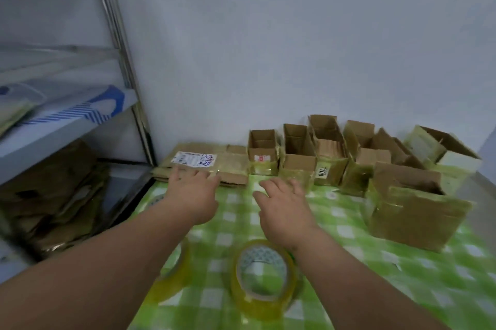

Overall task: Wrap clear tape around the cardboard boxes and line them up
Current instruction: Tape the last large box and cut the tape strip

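Both hands reach out spread, empty: left hand (pixel 192 190) touches flattened cardboard (pixel 214 166) at eleven o'clock, right hand (pixel 284 202) beside open taped boxes (pixel 298 166) (glossy, rectangular); tape roll (pixel 264 277) at six.

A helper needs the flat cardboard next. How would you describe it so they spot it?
Start at the metal shelf on the left. By its foot, the flat cardboard lies on the green checked table, against the wall. Unlike the open boxes rowed to its right, it lies folded flat and carries a white label.
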Tool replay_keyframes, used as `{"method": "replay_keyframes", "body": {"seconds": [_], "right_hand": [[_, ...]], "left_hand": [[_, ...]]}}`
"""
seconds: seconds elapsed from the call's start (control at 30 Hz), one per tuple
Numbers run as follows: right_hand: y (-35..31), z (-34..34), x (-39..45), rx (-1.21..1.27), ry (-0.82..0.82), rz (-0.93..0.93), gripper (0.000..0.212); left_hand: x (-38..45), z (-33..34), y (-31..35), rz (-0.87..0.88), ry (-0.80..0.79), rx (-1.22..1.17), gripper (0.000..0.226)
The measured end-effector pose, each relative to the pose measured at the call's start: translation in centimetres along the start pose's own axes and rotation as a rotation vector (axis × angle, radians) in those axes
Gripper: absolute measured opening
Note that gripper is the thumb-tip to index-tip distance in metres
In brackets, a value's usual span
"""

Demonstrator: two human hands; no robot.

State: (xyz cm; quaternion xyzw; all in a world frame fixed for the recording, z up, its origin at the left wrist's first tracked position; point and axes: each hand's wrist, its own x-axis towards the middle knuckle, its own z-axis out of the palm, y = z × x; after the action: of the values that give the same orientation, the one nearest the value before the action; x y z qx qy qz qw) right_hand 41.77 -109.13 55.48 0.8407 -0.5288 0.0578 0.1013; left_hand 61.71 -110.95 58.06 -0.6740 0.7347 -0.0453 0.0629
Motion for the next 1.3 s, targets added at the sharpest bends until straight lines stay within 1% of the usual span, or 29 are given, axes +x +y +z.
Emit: {"method": "replay_keyframes", "body": {"seconds": [0.1, 0.17, 0.23, 0.37, 0.47, 0.57, 0.7, 0.8, 0.9, 0.97, 1.03, 1.1, 1.2, 1.3], "right_hand": [[-2.1, 1.2, 3.6, -0.004, -0.038, -0.052, 0.043], [-3.1, 2.1, 6.0, -0.004, -0.075, -0.056, 0.04], [-3.7, 3.0, 8.1, -0.014, -0.106, -0.042, 0.042], [-4.1, 4.5, 11.5, -0.012, -0.196, 0.019, 0.044], [-3.7, 5.2, 13.2, -0.036, -0.255, 0.068, 0.045], [-3.6, 5.4, 14.1, -0.03, -0.242, 0.08, 0.044], [-3.7, 5.2, 14.3, 0.136, -0.129, 0.163, 0.038], [-3.7, 4.6, 14.6, 0.271, 0.002, 0.242, 0.033], [-4.2, 3.3, 14.5, 0.369, 0.127, 0.25, 0.023], [-4.4, 2.0, 14.2, 0.437, 0.185, 0.262, 0.018], [-4.6, 0.6, 13.7, 0.499, 0.233, 0.277, 0.017], [-4.6, -0.9, 12.8, 0.549, 0.274, 0.283, 0.018], [-4.3, -3.0, 11.0, 0.604, 0.321, 0.277, 0.023], [-3.6, -4.9, 8.6, 0.646, 0.382, 0.309, 0.023]], "left_hand": [[1.5, 1.2, -3.7, -0.052, -0.005, 0.012, 0.052], [2.7, 2.3, -5.6, -0.082, -0.02, -0.003, 0.052], [4.1, 3.1, -6.8, -0.101, -0.031, -0.024, 0.051], [6.9, 3.8, -8.2, -0.12, 0.003, -0.11, 0.042], [8.5, 4.3, -8.4, -0.126, -0.025, -0.122, 0.04], [9.4, 5.3, -8.4, -0.118, -0.058, -0.129, 0.044], [9.5, 5.9, -8.2, -0.117, -0.011, -0.175, 0.053], [9.0, 5.6, -8.3, -0.145, 0.091, -0.28, 0.057], [8.1, 4.7, -8.8, -0.202, 0.291, -0.311, 0.061], [7.3, 3.6, -9.1, -0.251, 0.401, -0.335, 0.072], [6.3, 2.3, -9.2, -0.304, 0.49, -0.378, 0.086], [5.2, 1.1, -9.0, -0.335, 0.564, -0.415, 0.093], [3.2, -0.7, -8.3, -0.345, 0.662, -0.461, 0.096], [1.2, -2.7, -7.7, -0.344, 0.744, -0.526, 0.097]]}}
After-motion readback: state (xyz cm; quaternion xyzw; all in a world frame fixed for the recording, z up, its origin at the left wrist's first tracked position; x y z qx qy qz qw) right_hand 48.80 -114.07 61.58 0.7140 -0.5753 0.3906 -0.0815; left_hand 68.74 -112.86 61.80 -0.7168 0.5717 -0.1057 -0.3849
